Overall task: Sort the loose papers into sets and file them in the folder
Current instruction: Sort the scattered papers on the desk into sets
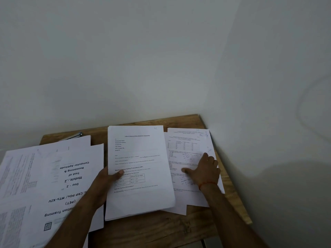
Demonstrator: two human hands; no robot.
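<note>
Three groups of white printed papers lie on a wooden table point(161, 230). My left hand point(105, 183) grips the left edge of the middle stack point(141, 158), thumb on top of its letter page. My right hand point(204, 170) presses flat, fingers spread, on the right-hand sheets point(189, 140), which bear tables and pen marks. At the left spreads a big pile point(44, 176) with an upside-down "Module - 2" cover page. A folder's corner with a metal clip point(75, 136) peeks out behind that pile; the rest of it is hidden.
The table stands in a corner, with white walls point(161, 59) close behind and to the right. Its right edge point(238, 194) runs diagonally beside the right-hand sheets. A strip of bare wood shows in front of the middle stack.
</note>
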